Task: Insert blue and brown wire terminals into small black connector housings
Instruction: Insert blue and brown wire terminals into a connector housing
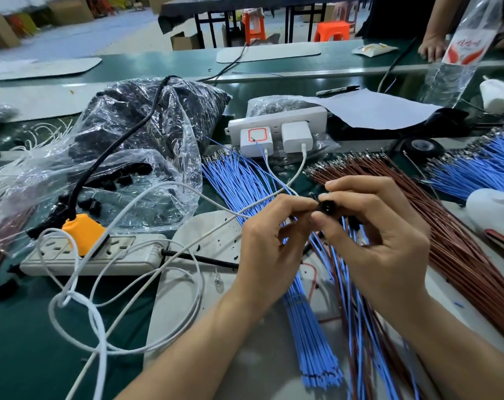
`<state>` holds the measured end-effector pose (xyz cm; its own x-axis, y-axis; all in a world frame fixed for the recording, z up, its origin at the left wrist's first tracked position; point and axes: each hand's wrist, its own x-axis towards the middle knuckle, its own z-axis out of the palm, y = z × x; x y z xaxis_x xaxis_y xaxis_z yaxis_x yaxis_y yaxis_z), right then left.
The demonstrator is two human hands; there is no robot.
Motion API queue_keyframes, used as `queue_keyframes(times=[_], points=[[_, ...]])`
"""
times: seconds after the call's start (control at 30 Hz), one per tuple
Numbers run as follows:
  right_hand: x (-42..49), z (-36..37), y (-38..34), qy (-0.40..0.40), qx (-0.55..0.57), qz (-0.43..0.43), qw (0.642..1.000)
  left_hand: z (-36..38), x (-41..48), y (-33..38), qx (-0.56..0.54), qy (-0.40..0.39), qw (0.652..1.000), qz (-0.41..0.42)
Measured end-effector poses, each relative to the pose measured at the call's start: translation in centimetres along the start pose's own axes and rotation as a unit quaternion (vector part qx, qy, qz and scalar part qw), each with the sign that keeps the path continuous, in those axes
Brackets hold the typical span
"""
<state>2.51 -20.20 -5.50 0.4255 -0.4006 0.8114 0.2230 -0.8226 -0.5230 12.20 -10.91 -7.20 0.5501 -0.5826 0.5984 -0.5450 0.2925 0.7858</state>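
Seemingly, left hand (pixel 274 241) and right hand (pixel 383 235) pinch the housing (pixel 327 205).

One wide-angle camera, worn on the person's head, faces forward and down, close over the green table (pixel 20 356), room floor beyond.

Bright, even light is cast from above; glare is thrown off the plastic bag (pixel 147 116), and lines are bowed toward the softly blurred edges.

My right hand (pixel 378 235) pinches the black connector housing (pixel 327 205) between thumb and forefinger. My left hand (pixel 269 235) pinches its left side, other fingers curled. Both forearms enter from below it.
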Motion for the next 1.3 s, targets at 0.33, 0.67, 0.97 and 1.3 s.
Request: queue_keyframes(times=[0.33, 0.67, 0.97, 1.3], points=[[0.14, -0.16, -0.21, -0.004, -0.013, -0.010, 1.000, -0.18, 0.07, 0.21, -0.029, -0.005, 1.000, -0.005], [0.20, -0.11, -0.38, -0.003, -0.010, -0.023, 1.000, -0.11, 0.02, 0.14, -0.037, -0.019, 0.999, 0.018], [0.39, -0.32, -0.64, -0.009, -0.016, -0.041, 0.999, 0.27, -0.01, 0.20, 0.008, 0.001, 1.000, 0.026], [0.97, -0.63, -0.14, -0.029, 0.018, 0.020, 0.999, 0.24, -0.01, 0.26, -0.030, 0.000, 0.999, 0.031]])
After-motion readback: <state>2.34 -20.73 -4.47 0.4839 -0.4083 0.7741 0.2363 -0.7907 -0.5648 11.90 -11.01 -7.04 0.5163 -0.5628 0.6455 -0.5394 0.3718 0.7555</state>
